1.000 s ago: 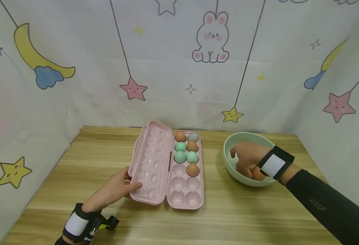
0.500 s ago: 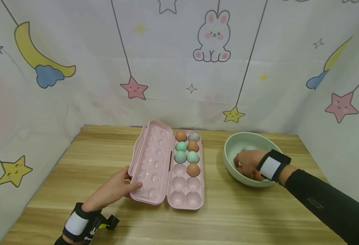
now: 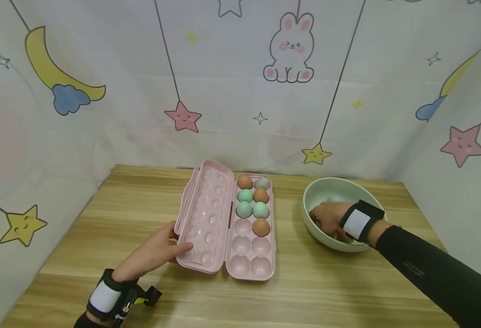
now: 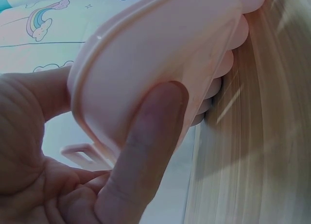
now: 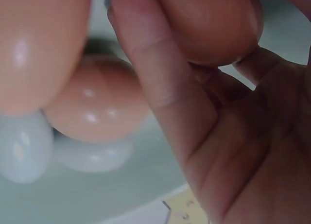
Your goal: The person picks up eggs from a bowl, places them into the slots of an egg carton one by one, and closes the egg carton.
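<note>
A pink egg carton (image 3: 241, 246) lies open on the table, its hinged lid (image 3: 207, 214) leaning up on the left. My left hand (image 3: 155, 249) pinches the lid's near left corner, with one digit inside and others behind. Brown, mint and grey eggs fill the far cups; one brown egg (image 3: 261, 227) sits nearest me in the right row. Reaching down into a pale green bowl (image 3: 316, 193), my right hand (image 3: 330, 217) has its fingers curled around a brown egg (image 5: 216, 27). Beside those fingers lie another brown egg (image 5: 97, 100) and a pale egg (image 5: 24, 148).
The wooden table (image 3: 298, 291) runs up to a white curtain (image 3: 232, 91) printed with stars, moons and a rabbit. More curtain hangs along both sides. Bare tabletop separates the carton from the bowl.
My right hand has gone lower into the bowl, and its fingers have closed in among the eggs. The left hand keeps its hold on the lid; the head view has shifted slightly.
</note>
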`<action>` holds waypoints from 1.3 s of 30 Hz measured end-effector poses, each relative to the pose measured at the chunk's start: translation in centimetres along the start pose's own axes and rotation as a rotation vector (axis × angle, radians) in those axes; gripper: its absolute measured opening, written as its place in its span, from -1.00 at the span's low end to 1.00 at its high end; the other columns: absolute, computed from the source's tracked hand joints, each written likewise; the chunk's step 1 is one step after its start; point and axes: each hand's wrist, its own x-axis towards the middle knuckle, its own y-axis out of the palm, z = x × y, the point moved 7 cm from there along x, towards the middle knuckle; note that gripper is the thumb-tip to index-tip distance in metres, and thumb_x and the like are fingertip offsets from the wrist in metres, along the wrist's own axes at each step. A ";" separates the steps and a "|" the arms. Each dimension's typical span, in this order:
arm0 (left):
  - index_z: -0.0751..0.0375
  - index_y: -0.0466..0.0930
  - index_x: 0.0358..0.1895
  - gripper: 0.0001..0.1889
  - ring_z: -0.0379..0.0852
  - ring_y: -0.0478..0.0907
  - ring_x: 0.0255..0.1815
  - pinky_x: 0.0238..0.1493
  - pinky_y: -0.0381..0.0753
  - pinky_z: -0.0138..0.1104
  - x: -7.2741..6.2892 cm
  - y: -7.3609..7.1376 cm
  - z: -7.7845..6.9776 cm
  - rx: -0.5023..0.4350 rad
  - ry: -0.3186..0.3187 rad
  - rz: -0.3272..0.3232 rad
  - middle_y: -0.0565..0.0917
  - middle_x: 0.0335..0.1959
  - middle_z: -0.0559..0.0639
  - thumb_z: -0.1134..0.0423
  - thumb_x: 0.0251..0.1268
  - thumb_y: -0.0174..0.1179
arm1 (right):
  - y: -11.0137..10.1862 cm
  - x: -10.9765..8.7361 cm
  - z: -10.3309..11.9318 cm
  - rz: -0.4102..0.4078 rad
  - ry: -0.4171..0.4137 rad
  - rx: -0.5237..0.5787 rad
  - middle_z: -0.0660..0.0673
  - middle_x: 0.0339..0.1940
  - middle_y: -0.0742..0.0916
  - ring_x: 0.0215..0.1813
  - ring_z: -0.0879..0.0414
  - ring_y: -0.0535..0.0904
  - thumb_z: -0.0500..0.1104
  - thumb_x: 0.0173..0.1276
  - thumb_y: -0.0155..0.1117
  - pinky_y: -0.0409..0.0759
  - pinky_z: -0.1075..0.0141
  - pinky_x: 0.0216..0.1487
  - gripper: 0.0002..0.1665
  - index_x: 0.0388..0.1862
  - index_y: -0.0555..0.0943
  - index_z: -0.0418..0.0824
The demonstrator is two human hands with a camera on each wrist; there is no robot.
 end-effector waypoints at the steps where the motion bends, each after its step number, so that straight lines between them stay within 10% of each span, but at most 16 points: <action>1: 0.36 0.10 0.36 -0.28 -0.02 0.58 -0.30 -0.37 0.67 -0.20 0.0 0.0 0.0 0.002 -0.001 -0.001 0.50 -0.11 0.23 0.23 0.23 0.27 | -0.3 -0.1 0.1 -0.011 -0.003 0.003 -0.01 -0.58 0.55 -0.59 0.16 0.46 -0.37 0.28 0.06 0.41 0.37 -0.60 -0.86 -0.38 0.46 -0.14; 10: 0.38 0.12 0.33 -0.31 -0.01 0.59 -0.30 -0.36 0.68 -0.20 0.1 0.1 0.1 -0.011 0.006 0.005 0.49 -0.10 0.24 0.23 0.23 0.26 | -4.0 -1.2 1.1 -0.142 -0.058 0.123 0.02 -0.66 0.42 -0.69 0.20 0.23 -0.35 0.20 -0.06 0.25 0.37 -0.60 -0.74 -0.12 0.43 -0.23; 19: 0.41 0.12 0.32 -0.31 0.00 0.59 -0.31 -0.37 0.68 -0.20 0.1 0.1 0.0 -0.014 0.026 0.018 0.48 -0.12 0.26 0.22 0.24 0.26 | -7.1 -1.1 5.7 -0.456 -0.260 0.002 -0.05 -0.28 0.59 -0.26 0.08 0.46 -0.28 0.06 0.29 0.54 0.21 -0.18 -0.65 -0.10 0.60 -0.20; 27: 0.38 0.13 0.32 -0.31 -0.01 0.59 -0.31 -0.37 0.67 -0.20 0.2 0.0 0.1 -0.005 0.021 0.008 0.49 -0.13 0.24 0.22 0.23 0.27 | -6.0 1.3 11.9 -0.494 -0.406 -0.011 0.02 -0.45 0.47 -0.41 0.11 0.38 -0.28 0.07 0.29 0.42 0.33 -0.37 -0.71 -0.17 0.55 -0.19; 39: 0.38 0.13 0.32 -0.33 -0.01 0.59 -0.30 -0.37 0.68 -0.21 0.2 0.0 0.1 -0.006 0.026 0.010 0.48 -0.11 0.25 0.23 0.24 0.25 | -3.6 6.0 15.4 -0.477 -0.343 -0.063 0.03 -0.52 0.46 -0.40 0.16 0.36 -0.24 0.07 0.31 0.40 0.38 -0.43 -0.81 -0.31 0.53 -0.14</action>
